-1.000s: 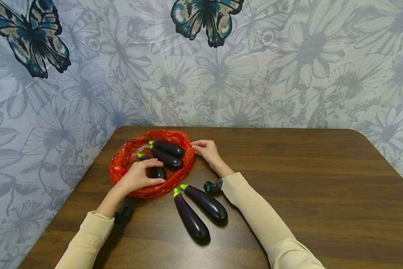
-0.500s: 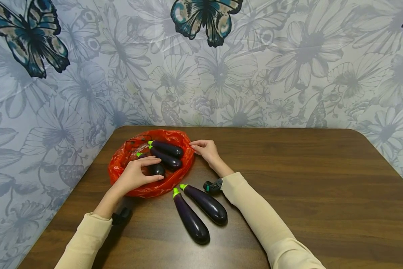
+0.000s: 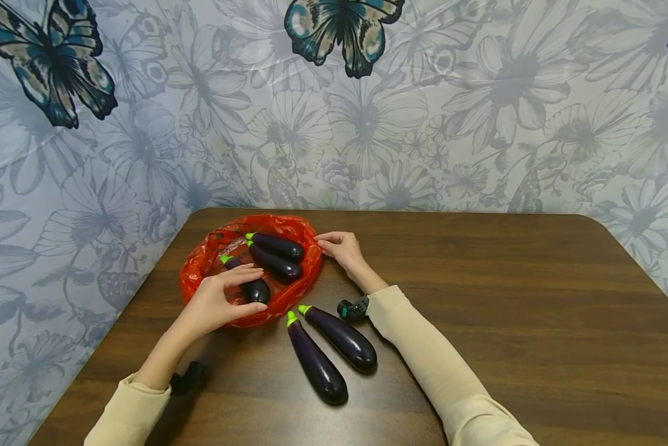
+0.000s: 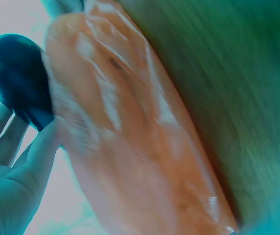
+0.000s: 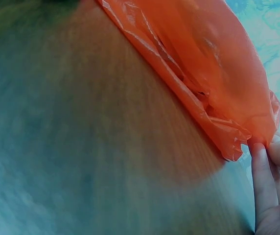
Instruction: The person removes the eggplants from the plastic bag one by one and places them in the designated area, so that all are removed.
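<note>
A red plastic bag lies open at the table's back left. Inside it, two eggplants, one farther back and one in front of that, lie side by side. My left hand reaches over the bag's near left rim and holds a third eggplant between thumb and fingers; its middle is hidden by the fingers. The left wrist view shows that eggplant's dark rounded end beside the bag's wall. At the bag's right edge, my right hand pinches the rim, as the right wrist view confirms.
On the brown wooden table, just in front of the bag, lie two more eggplants, one right and one left, green stems toward the bag. A patterned wall with butterfly decorations stands behind the table.
My left hand has shifted slightly left and toward me, and the eggplant in it has moved left within the bag. The right hand stays at the rim.
</note>
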Demonstrator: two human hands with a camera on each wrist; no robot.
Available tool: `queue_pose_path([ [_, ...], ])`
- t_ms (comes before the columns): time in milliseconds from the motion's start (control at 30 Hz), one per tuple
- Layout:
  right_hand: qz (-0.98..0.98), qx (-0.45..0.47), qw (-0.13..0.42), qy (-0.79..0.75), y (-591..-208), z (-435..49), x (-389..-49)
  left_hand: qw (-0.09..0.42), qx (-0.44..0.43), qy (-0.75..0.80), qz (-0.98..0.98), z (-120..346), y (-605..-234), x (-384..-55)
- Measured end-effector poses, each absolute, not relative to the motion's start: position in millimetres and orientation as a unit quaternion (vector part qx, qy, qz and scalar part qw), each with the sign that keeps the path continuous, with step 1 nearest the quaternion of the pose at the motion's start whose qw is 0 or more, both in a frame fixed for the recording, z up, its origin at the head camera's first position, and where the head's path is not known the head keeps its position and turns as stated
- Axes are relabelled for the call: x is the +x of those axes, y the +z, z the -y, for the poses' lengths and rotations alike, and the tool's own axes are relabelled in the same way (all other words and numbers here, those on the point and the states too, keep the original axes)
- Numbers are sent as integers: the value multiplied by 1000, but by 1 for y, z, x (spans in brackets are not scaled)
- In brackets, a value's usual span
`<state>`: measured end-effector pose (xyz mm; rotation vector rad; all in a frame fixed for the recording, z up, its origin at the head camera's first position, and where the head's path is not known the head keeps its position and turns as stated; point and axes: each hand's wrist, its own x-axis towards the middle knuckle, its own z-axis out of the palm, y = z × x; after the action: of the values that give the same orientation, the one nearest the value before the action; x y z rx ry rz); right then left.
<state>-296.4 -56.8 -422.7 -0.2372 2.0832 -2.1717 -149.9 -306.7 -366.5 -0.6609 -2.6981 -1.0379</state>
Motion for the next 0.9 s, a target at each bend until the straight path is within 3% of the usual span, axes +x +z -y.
queue_pose_path([
  [600,-684,-89,66,-721,-422,56,-293,163,-325,-339,867,254,-358,-66],
  [900,-691,-89,52,-716,-423,55,-295,111,-379,-310,865,238,-377,-39],
])
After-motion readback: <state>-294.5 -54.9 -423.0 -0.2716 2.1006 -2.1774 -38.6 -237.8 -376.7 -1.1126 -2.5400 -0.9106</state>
